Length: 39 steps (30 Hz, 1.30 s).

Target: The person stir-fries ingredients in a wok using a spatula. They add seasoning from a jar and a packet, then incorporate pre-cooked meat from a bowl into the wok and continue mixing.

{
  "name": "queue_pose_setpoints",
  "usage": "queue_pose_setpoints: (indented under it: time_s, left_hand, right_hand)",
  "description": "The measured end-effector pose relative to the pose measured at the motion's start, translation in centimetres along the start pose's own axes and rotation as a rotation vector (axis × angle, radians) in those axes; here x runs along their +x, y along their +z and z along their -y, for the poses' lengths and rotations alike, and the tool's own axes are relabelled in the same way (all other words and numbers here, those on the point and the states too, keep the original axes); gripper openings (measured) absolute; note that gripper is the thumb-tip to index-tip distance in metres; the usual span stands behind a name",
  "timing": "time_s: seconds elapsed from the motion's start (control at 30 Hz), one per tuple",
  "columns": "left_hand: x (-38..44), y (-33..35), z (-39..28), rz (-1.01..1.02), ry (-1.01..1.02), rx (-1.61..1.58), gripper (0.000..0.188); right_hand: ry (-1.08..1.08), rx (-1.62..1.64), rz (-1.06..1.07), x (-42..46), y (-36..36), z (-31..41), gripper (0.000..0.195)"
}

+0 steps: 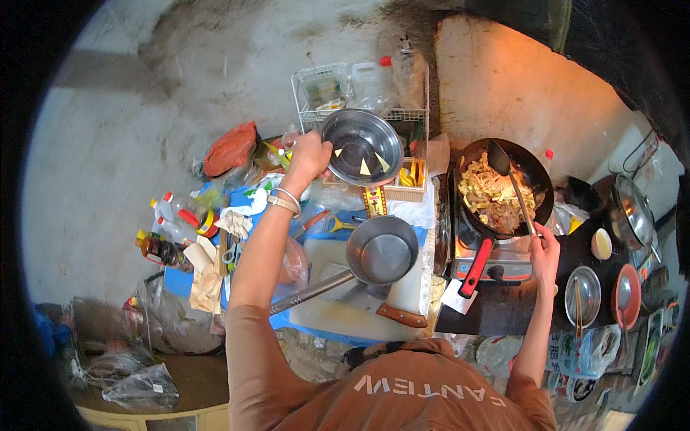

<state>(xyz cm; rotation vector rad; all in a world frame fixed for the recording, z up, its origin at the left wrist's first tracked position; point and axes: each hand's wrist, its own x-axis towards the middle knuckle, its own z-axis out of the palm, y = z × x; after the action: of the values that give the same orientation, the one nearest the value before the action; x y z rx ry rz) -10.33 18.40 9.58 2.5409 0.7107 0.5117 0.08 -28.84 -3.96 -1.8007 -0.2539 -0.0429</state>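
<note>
My left hand (pixel 311 157) grips the rim of a metal bowl (pixel 363 146), tilted and with a few pale triangular pieces showing in it. In my right hand (pixel 544 249) is the handle of a spatula (pixel 499 158), its dark head resting over the food in the wok. Noodles with egg and brown pieces (pixel 496 188) lie in the black wok (pixel 545 202), whose red handle (pixel 477 266) points toward me. The wok sits on a portable gas stove (pixel 498 264). An empty dark saucepan (pixel 382 250) stands on the white cutting board (pixel 323 318) left of the stove.
A wooden-handled knife (pixel 401 315) lies at the board's front edge. Bottles (pixel 161 250), scissors (pixel 232 254) and packets crowd the left. Behind is a wire rack (pixel 323 114). At right are a metal bowl (pixel 583 296) with chopsticks, a red bowl (pixel 627 296) and a lidded pot (pixel 633 210).
</note>
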Motion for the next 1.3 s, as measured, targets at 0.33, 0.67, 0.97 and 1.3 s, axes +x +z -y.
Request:
queue_pose_setpoints:
  time_s: [0.33, 0.67, 0.97, 1.3]
  left_hand:
    - [3.5, 10.9, -17.3, -0.120, 0.596, 0.482, 0.014]
    - [3.1, 20.8, -29.7, -0.215, 1.161, 0.633, 0.005]
    - [4.5, 20.5, -28.8, -0.179, 1.085, 0.681, 0.008]
    - [7.8, 12.7, -16.1, -0.142, 0.466, 0.278, 0.022]
  right_hand:
    - [-0.088, -0.137, -0.202, -4.4, -2.9, 1.9, 0.027]
    - [-0.301, -0.172, -0.357, -1.4, 0.6, -0.3, 0.029]
    - [-0.294, -0.304, -0.346, -2.4, -2.3, 0.3, 0.028]
    - [-0.177, 0.075, -0.283, -3.5, -4.5, -2.1, 0.025]
